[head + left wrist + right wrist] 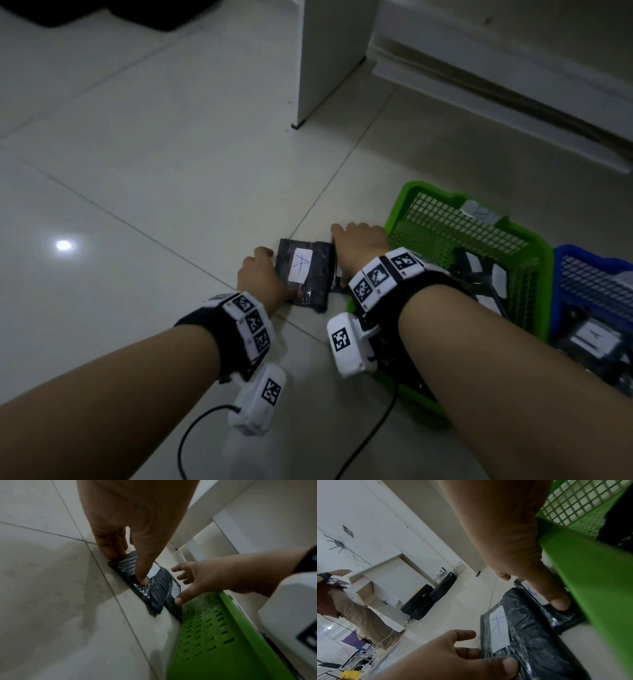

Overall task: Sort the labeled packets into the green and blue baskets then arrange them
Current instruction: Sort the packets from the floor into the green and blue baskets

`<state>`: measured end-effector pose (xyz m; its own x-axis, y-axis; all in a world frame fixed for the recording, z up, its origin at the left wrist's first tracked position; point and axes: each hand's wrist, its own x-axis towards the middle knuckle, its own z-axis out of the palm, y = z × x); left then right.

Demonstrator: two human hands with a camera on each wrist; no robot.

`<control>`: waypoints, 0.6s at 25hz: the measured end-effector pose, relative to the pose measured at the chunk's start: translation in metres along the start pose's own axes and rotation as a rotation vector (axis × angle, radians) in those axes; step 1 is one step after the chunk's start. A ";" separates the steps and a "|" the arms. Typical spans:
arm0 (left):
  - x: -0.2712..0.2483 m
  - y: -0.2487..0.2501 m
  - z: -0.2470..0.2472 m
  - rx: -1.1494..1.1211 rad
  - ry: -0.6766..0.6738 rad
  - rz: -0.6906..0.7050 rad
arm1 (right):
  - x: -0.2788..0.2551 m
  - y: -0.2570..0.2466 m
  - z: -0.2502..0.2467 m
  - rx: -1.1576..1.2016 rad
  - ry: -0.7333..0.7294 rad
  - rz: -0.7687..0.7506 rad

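Note:
A black packet with a white label marked "A" (318,270) (157,588) (530,635) lies flat on the tiled floor. My left hand (263,270) (126,568) pinches its left edge, thumb on top and fingers at the side. A second black packet (337,286) (559,616) lies partly under it, against the green basket (404,202) (214,635). Over that packet hovers my right hand (356,236) (178,585), fingers spread and thumb touching it. The blue basket (561,274) stands right of the green one. Both baskets hold black labeled packets.
A white cabinet panel (329,61) stands on the floor beyond the packets, and a wall baseboard (513,102) runs behind the baskets. Black wrist cables (205,418) trail near me. In the right wrist view a person (351,601) stands far off beside black cases (428,599).

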<state>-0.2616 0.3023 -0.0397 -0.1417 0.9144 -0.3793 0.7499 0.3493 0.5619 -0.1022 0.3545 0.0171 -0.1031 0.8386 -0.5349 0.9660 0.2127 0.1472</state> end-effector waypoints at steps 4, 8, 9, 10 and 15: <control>0.010 -0.001 -0.003 -0.049 -0.105 -0.097 | 0.010 -0.002 0.008 -0.037 0.078 0.015; 0.011 -0.001 -0.008 -0.110 -0.131 -0.016 | 0.008 -0.002 0.008 0.072 0.192 -0.017; 0.012 -0.003 -0.010 -0.182 -0.122 0.005 | 0.006 0.001 0.005 0.146 0.212 -0.047; 0.011 -0.004 -0.013 -0.244 -0.126 0.031 | 0.004 0.006 0.003 0.250 0.240 -0.085; 0.006 0.020 -0.038 -0.796 -0.263 0.088 | -0.009 0.048 -0.013 0.995 0.493 -0.060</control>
<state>-0.2719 0.3224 -0.0023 0.1249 0.9022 -0.4128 0.0577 0.4087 0.9108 -0.0577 0.3634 0.0395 -0.0255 0.9949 -0.0972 0.6928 -0.0525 -0.7192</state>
